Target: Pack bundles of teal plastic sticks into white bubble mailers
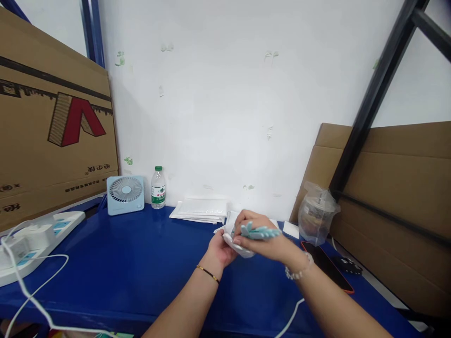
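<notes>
The upturned left hand (pixel 222 249) cups crumpled white material (pixel 244 251); above it, the curled right hand (pixel 269 247) grips a slender pale-teal object (pixel 261 232). Below, a blue tabletop (pixel 148 263); beyond, a white wall (pixel 211 117).

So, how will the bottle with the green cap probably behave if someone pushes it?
The bottle stands tall and narrow, so it may tip easily. Being round, it would probably roll once down. It looks like clear plastic, so it would likely flex when squeezed.
</notes>
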Motion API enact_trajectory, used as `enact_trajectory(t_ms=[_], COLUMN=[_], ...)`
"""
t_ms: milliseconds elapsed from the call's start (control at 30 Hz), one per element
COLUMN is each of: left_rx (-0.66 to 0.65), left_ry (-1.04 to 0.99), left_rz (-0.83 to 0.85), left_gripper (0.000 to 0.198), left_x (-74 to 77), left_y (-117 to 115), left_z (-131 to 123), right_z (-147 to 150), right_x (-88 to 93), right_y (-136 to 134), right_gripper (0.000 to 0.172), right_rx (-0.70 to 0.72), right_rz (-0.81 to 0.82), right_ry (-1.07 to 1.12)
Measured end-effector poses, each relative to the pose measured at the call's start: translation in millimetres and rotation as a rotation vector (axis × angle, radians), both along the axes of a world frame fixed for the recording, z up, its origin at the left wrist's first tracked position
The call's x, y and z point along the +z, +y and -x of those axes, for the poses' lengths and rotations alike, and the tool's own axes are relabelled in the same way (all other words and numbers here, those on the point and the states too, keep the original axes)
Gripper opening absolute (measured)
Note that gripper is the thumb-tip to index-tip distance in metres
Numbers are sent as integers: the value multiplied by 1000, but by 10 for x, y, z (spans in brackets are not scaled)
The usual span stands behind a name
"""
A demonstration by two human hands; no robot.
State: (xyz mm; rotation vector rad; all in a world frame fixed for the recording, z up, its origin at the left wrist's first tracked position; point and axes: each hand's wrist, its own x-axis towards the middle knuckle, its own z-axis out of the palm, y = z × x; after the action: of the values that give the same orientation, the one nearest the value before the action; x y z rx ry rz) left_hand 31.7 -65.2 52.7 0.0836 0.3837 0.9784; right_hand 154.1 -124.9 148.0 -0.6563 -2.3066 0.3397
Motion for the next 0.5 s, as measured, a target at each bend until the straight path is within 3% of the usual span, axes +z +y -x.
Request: enact_trajectory(t_ms=[200, 367, 500], left_rx=[46, 51, 73], left_ry=[-178, -212, -175], left_rz=[111, 153, 197], left_gripper=[36, 36, 30], left_x=[96, 135, 126], left_y=[12, -7, -20], left_z=[-100, -125, -105], right_z=[-100, -131, -165], right_x=[307, 301, 272], right_y=[198, 273, 191], right_gripper=[26, 31, 33], right_rx=[1, -98, -89], right_rz=[232, 220, 161], right_ry=[-35, -41, -32])
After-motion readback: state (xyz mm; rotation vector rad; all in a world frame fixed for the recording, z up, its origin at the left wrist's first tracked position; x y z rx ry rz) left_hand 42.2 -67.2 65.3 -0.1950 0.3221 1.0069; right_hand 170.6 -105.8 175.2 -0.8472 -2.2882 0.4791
